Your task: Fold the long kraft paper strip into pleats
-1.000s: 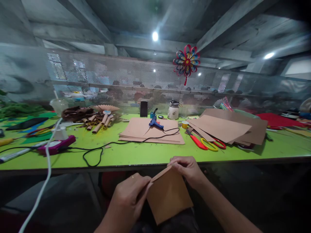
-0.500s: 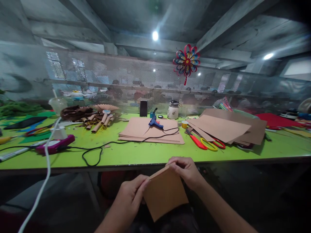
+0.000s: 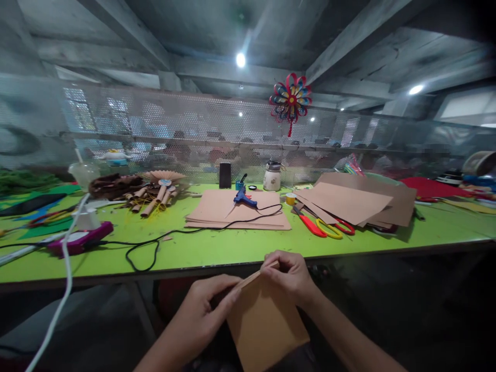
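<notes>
A sheet of brown kraft paper [image 3: 267, 325] hangs over my lap, its upper edge folded into a narrow strip. My left hand [image 3: 211, 305] pinches the left end of that folded edge between thumb and fingers. Farther along the same edge, toward its right end, my right hand [image 3: 289, 276] grips the fold. Beyond my hands, on the green table [image 3: 217, 248], a blue hot glue gun [image 3: 245, 198] rests on a stack of brown paper [image 3: 201, 209]. The underside of the sheet is hidden.
Scissors with red and yellow handles [image 3: 329, 229] lie right of the stack, beside more brown sheets [image 3: 349, 199]. Rolled paper pieces [image 3: 155, 201] lie at left. A purple power strip [image 3: 79, 240] and its white cable [image 3: 67, 279] stand near the front edge. A bottle [image 3: 272, 176] stands behind.
My right hand has shifted slightly left along the folded edge, and the sheet has tilted and come lower. Both hands keep hold of it. The view has turned a little to the right.
</notes>
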Demonstrator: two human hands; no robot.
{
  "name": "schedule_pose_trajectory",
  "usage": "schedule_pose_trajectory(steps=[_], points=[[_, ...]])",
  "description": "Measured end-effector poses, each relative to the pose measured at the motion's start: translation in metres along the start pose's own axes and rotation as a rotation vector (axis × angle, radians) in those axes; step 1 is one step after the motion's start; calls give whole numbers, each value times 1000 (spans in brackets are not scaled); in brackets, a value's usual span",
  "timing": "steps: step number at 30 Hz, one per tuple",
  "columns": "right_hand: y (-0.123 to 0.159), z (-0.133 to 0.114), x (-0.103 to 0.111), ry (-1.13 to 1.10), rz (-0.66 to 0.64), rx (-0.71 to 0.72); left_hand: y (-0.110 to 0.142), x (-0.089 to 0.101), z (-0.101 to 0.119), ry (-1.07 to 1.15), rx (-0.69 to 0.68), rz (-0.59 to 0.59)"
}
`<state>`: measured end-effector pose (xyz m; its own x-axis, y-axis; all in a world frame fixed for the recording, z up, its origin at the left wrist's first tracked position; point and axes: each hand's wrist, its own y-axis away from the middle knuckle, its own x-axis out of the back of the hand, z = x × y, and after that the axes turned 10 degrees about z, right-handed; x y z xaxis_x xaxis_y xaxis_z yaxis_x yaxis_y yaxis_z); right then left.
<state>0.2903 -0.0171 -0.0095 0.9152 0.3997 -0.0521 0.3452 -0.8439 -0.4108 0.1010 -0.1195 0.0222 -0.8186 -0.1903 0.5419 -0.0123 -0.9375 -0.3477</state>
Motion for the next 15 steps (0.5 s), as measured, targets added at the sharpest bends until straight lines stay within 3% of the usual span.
schedule_pose_trajectory(steps=[7,15], points=[[-1,-6,-12,85,-49,89,-24,0,11,-53,-12,-83],[2,4,-9,173,-26,80,-22,-10,-4,-141,-128,38]])
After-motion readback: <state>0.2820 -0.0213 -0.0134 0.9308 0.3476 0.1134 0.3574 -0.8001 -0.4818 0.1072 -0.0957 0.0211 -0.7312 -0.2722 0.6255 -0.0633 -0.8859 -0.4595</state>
